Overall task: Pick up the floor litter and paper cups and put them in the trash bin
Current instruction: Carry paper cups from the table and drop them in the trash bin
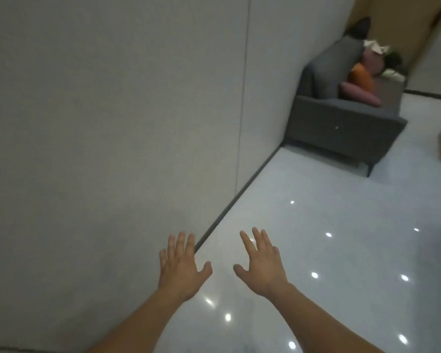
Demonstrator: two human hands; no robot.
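No litter, paper cups or trash bin show anywhere around my hands, so I judge I am at the searching step, with nothing gathered. My left hand (182,271) and right hand (261,267) are stretched out side by side, backs up, a gap between them. The fingers are spread and straight, and both hands are empty and touch nothing.

The next move calls for turning my head to find a cup or a scrap on the ground, then walking over and reaching down for it. I also need to spot the bin before I carry anything.

Under both hands lies a pale, glossy floor (341,225) that mirrors small ceiling lights. Just off my left hand a plain grey wall (112,123) rises, with a dark baseboard (239,197) running forward from my left fingertips. Well ahead of my right hand, against that wall, stands a grey sofa (341,123) with a pink cushion (360,96) and an orange cushion (362,77). Something pale and crumpled (376,45) sits above them; I cannot tell whether it is paper or cloth.
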